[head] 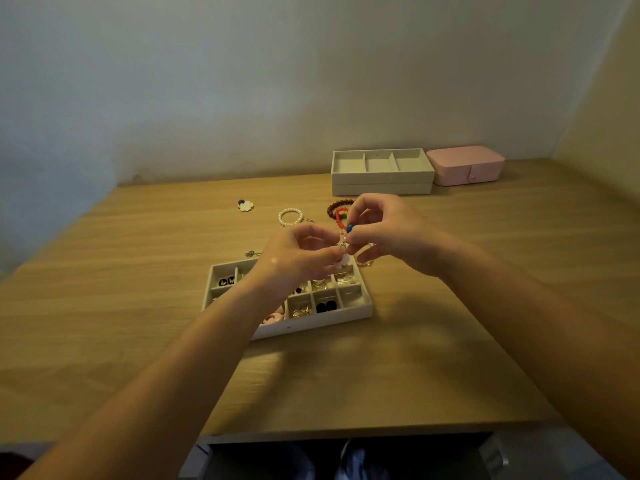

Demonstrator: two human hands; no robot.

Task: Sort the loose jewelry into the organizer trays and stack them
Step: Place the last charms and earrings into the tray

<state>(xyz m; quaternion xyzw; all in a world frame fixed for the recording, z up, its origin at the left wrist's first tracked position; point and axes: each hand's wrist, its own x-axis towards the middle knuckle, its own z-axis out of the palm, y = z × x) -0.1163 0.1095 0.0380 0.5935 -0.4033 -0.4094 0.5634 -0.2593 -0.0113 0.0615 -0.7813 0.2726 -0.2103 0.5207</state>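
In the head view, a small white flower earring with a blue bead (350, 228) is pinched between the curled fingertips of the left hand (298, 259) and the right hand (384, 233). It is held above the far edge of a white many-compartment organizer tray (311, 323), which is partly filled with jewelry. Beyond, a white pearl bracelet (291, 217), a brown bead bracelet (337, 203) and a red bead bracelet (338, 218) are laid on the light wooden table (415, 341). Two stacked pale three-compartment trays (381, 180) and a pink case (465, 166) are set far right.
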